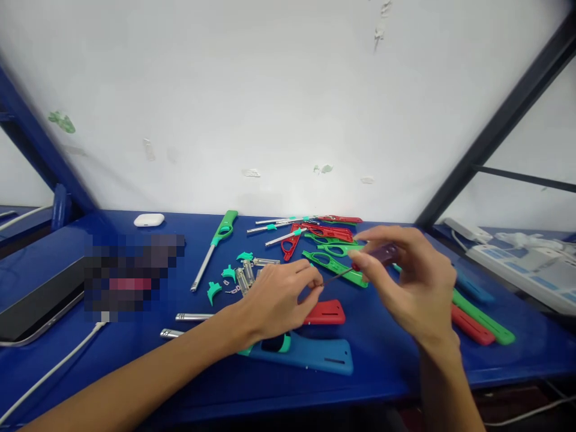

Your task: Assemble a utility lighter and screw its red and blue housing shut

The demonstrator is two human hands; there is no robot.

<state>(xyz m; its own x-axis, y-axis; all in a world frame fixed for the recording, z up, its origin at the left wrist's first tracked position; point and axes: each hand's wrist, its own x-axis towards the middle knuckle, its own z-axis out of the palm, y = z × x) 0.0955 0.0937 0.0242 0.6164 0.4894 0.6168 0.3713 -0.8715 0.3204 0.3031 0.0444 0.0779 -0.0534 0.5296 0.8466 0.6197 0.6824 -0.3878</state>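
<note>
My right hand (414, 288) grips the dark purple-red handle of a screwdriver (384, 254), its thin shaft aimed left. At the shaft's tip, my left hand (281, 294) pinches with thumb and forefinger; any small part between them is too tiny to make out. Beneath my left hand lie a blue lighter body (324, 355) with a metal tube and a red lighter body (330, 312), partly covered by the hand and forearm. Just beyond are clear lighter tanks (243, 279) and several turquoise triggers (228, 274).
A green long-necked lighter (224, 231) lies at centre-left. Red casing halves (330, 232) and green ones (335, 267) are piled behind. More handle pieces (479, 321) sit right. A white earbud case (149, 220), a black device (40, 297) and white power strips (517, 270) stand around.
</note>
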